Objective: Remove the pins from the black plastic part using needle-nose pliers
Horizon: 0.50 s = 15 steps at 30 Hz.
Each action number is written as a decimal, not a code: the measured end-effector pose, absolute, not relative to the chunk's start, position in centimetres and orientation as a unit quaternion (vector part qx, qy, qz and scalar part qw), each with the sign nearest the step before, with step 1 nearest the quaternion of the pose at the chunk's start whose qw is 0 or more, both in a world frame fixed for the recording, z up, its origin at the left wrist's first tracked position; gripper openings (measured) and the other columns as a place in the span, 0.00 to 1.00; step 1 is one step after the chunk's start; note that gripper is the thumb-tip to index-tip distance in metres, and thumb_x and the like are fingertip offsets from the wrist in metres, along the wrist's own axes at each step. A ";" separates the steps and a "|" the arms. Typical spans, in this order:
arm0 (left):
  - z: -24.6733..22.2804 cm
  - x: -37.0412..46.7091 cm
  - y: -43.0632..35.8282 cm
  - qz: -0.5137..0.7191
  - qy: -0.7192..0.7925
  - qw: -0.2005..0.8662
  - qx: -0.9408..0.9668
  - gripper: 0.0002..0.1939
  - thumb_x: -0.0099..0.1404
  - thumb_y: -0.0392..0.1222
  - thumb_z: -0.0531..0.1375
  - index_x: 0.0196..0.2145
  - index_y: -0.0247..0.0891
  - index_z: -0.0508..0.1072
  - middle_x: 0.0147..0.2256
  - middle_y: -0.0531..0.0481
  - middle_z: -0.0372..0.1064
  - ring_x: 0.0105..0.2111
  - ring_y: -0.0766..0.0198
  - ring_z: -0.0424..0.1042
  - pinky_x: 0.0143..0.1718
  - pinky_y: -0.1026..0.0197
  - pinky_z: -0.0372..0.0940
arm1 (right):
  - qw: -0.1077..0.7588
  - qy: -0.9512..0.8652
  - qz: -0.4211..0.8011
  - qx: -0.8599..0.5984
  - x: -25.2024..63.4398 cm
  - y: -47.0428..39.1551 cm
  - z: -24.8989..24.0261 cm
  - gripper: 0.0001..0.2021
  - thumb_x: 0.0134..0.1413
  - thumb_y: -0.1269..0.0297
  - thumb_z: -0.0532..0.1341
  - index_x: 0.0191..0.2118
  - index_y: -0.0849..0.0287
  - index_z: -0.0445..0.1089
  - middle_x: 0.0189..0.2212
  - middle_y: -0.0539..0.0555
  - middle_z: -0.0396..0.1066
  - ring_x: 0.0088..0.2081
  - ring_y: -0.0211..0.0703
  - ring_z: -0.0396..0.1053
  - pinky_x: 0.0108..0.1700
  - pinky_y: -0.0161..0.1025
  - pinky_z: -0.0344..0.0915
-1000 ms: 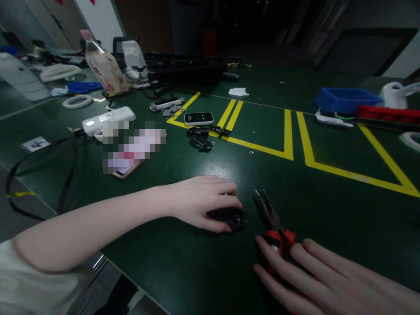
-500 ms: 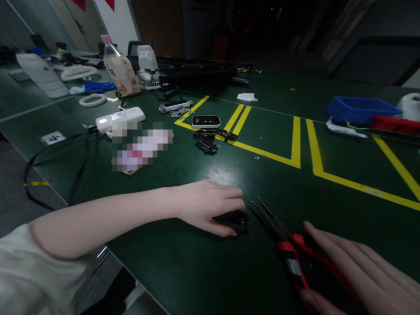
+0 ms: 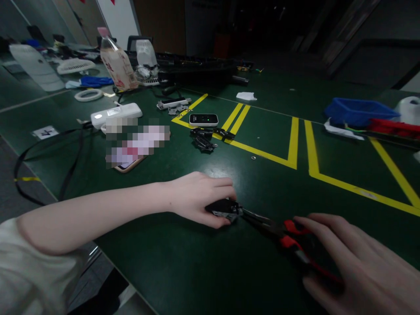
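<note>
Gripping pliers (image 3: 290, 241) in the right hand (image 3: 357, 258), a black part (image 3: 226, 208) in the left hand (image 3: 193, 197)
Card (image 3: 45, 133) at left reads 4; lettering on far-left bottle (image 3: 116, 63) too blurred

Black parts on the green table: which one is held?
The black part in the left hand, with the pliers pointing at it; the other black parts lie beyond, near the white-edged device, untouched by either hand.

pliers (image 3: 288, 241) and tape-marked bench (image 3: 183, 271) suggest a workshop.
</note>
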<state>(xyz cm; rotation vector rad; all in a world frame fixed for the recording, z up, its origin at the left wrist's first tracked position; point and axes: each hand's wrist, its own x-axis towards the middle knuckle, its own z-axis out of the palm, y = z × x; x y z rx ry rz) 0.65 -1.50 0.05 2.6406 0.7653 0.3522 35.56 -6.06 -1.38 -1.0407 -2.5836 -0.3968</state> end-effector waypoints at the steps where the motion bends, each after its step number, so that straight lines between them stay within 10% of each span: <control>1: 0.2 0.7 -1.6 0.128 0.278 0.195 0.932 0.19 0.71 0.53 0.62 0.51 0.35 0.73 0.45 0.47 0.74 0.33 0.64 0.74 0.30 0.61 0.64 | 0.152 -0.911 -0.153 -0.352 35.0 -5.4 -1.1 0.29 0.50 0.58 0.59 0.60 0.49 0.68 0.45 0.62 0.78 0.36 0.64 0.79 0.28 0.57 0.80; 9: 0.9 0.9 -2.2 0.162 0.334 0.311 0.875 0.19 0.65 0.49 0.66 0.49 0.38 0.72 0.33 0.54 0.76 0.29 0.66 0.74 0.30 0.65 0.64 | 0.134 -0.936 -0.224 -0.234 32.9 -0.7 0.1 0.22 0.57 0.62 0.58 0.57 0.64 0.69 0.49 0.68 0.77 0.49 0.67 0.77 0.50 0.65 0.76; 15: 1.0 0.5 -1.7 0.208 0.355 0.347 0.843 0.21 0.67 0.49 0.66 0.53 0.38 0.69 0.32 0.55 0.77 0.26 0.68 0.73 0.27 0.67 0.63 | 0.223 -0.922 -0.161 -0.273 32.0 1.6 -0.9 0.19 0.62 0.60 0.60 0.57 0.60 0.66 0.46 0.64 0.76 0.45 0.62 0.78 0.46 0.61 0.79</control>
